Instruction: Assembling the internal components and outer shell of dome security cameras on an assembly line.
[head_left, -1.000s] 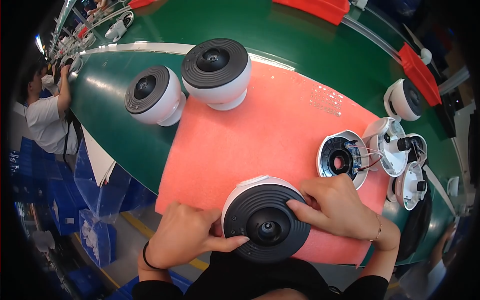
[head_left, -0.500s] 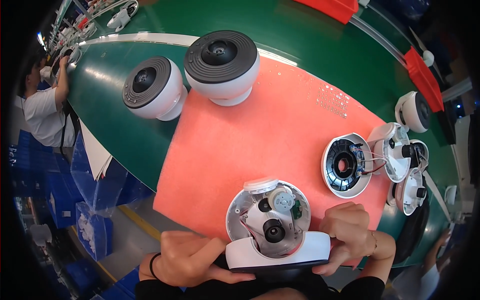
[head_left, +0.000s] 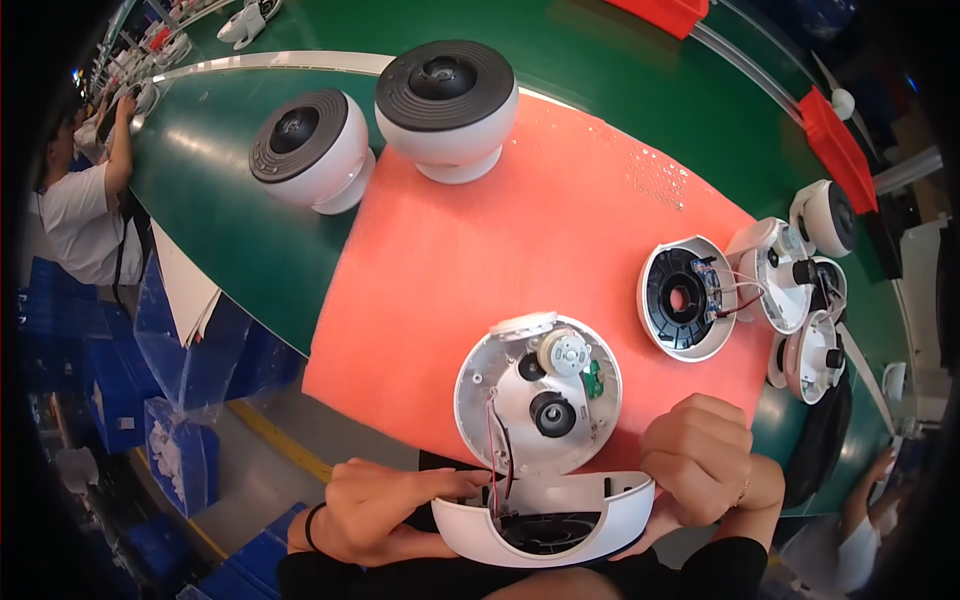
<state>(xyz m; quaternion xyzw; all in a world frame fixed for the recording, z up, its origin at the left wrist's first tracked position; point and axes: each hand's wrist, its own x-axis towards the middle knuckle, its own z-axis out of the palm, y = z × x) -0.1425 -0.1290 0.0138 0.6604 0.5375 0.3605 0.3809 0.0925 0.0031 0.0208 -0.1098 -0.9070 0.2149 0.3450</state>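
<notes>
Both hands hold a white rounded shell cover near my body, its open side tilted up so that the black inner part shows. My left hand grips its left end, with the thumb underneath and fingers at the upper rim. At the right end, my right hand is closed around the edge, its thumb partly hidden. Just beyond the cover lies the open round white housing, holding a silver motor, a black lens barrel and a green circuit board. Thin wires run from the housing to the cover.
A pink foam mat covers part of the green table. Two assembled white units with black ribbed tops stand at the far left. An opened shell and several open housings sit right. Small screws dot the mat.
The cover has moved down toward me, away from the housing, and tilted so that its inside shows. Wires between the two are now more visible. Both hands still hold it.
</notes>
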